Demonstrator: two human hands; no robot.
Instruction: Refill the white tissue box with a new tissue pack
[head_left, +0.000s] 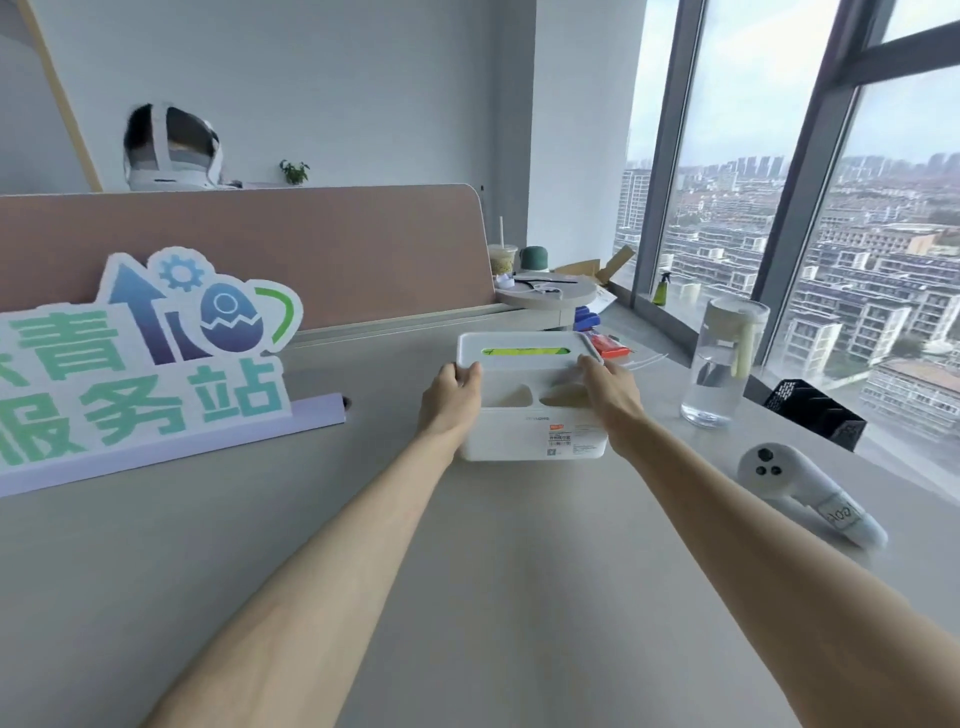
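The white tissue box (535, 434) stands on the grey desk, its label facing me. Its white lid (524, 351) with a slot is raised off the box body and tilted toward me; something yellow-green shows through the slot. My left hand (457, 392) grips the lid's left end and my right hand (608, 389) grips its right end. The inside of the box looks pale, with my fingers showing through the translucent wall. A red-orange pack (610, 345) lies just behind the box on the right, partly hidden.
A large foam sign (140, 353) stands at the left. A clear water bottle (724, 364), a black rack (815, 413) and a white controller (810, 491) sit at the right. A round stand (545, 293) with cups is behind, by the pink divider (249, 249).
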